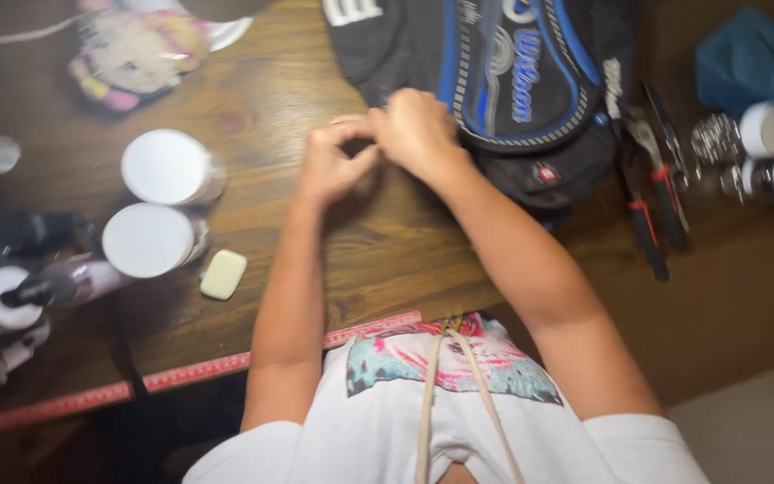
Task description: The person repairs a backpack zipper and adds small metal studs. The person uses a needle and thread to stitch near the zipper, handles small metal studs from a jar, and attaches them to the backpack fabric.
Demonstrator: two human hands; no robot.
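The bag [512, 81] lies flat on the wooden table, at the far side, its top cut off by the picture's edge. It is black with blue panels and pale trim curving round a front pocket — white lettering runs down the blue part. A small red patch sits near its lower rounded end. The near left edge of the bag lies under the fingers of both hands — what they pinch there is too blurred to tell.
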